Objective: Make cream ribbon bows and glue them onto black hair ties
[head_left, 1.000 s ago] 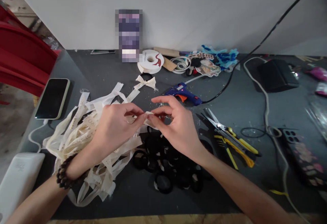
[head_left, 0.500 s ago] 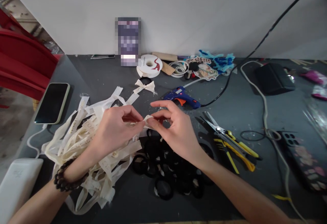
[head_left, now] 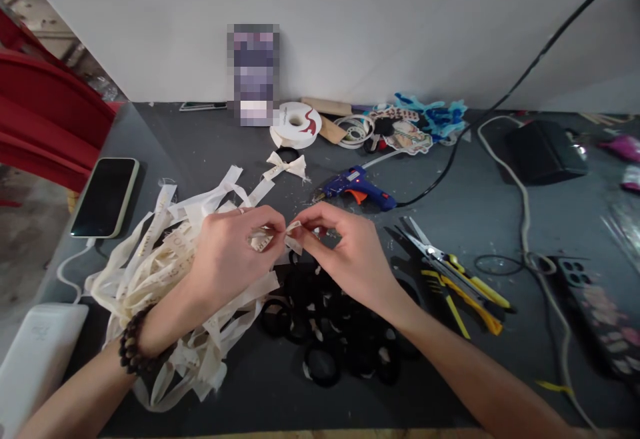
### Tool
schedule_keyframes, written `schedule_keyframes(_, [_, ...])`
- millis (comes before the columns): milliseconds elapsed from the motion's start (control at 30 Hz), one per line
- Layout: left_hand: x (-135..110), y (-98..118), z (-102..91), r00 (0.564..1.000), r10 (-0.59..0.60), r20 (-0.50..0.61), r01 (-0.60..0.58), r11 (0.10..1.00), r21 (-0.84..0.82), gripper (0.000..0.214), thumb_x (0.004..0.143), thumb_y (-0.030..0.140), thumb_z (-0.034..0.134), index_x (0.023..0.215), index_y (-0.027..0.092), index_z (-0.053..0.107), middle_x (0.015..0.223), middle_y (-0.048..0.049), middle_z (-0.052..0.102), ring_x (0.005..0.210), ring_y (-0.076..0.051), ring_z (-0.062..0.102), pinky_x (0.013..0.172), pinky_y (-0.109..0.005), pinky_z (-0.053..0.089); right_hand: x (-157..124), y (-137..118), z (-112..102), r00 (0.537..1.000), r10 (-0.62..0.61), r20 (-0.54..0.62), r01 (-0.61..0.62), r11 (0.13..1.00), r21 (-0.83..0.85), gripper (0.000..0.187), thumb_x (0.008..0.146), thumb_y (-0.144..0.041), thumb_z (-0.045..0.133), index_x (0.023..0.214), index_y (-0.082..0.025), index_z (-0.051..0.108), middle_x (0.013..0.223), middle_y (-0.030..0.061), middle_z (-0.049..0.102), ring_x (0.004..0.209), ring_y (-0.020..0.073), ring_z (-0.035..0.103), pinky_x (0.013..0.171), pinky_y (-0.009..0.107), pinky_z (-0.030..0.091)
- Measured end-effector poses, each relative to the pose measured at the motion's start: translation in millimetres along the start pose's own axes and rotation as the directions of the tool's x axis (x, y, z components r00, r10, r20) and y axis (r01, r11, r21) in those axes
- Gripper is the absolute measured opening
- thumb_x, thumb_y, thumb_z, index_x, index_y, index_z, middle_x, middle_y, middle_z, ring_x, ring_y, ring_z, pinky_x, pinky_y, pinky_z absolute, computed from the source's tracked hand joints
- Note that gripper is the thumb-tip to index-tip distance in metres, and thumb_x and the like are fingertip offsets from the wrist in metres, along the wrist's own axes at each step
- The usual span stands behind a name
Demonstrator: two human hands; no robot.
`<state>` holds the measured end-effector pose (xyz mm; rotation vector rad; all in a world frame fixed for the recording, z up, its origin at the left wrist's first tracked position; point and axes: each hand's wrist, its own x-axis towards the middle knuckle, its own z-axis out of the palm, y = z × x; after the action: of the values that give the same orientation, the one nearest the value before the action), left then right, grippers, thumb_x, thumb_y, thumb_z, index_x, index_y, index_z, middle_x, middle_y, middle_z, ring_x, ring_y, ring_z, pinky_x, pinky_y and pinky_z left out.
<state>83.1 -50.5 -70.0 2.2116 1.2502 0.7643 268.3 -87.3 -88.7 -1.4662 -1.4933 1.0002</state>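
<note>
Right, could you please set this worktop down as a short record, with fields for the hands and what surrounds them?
Left hand: pinching a small cream fabric ribbon piece
Right hand: pinching the same piece
Beneath and around left hand: loose pile of cream fabric ribbon strips
Nearer than right hand: heap of round black bands
Beyond hands: blue glue gun with orange trigger; cream fabric bow with a black band; white round spool
Right side: yellow-handled metal scissors
Left side: dark-screened phone in a pale case; white rounded power bank
</note>
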Motion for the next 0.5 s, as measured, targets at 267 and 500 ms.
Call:
schedule_keyframes(267, [-3.1, -2.1, 6.0, 0.993, 0.074, -0.097, -0.079, 0.996, -0.047, 0.023, 0.089, 0.011, 0.065, 0.093, 0.026, 0.082, 0.089, 0.0018, 0.083, 0.081, -0.017, 0.078, 0.074, -0.027, 0.061, 0.3, 1.6, -0.3, 0.999, 0.038, 0.010, -0.038, 0.999, 0.003, 0.010, 0.094, -0.032, 0.070, 0.089, -0.024, 0.073, 0.086, -0.0006, 0.077, 0.080, 0.0167, 0.071, 0.075, 0.030, 0.051])
schedule_keyframes(500, [-6.5, -1.5, 6.3, 0.985, 0.099, -0.143, -0.098, 0.995, 0.018, 0.018, 0.088, 0.012, 0.070, 0.086, 0.027, 0.080, 0.091, 0.0018, 0.083, 0.088, -0.018, 0.079, 0.079, -0.028, 0.062, -0.4, -0.5, -0.6, 0.998, 0.066, 0.001, -0.066, 0.998, -0.007, 0.011, 0.090, -0.031, 0.073, 0.083, -0.023, 0.069, 0.077, -0.0018, 0.073, 0.069, 0.0149, 0.067, 0.066, 0.027, 0.049])
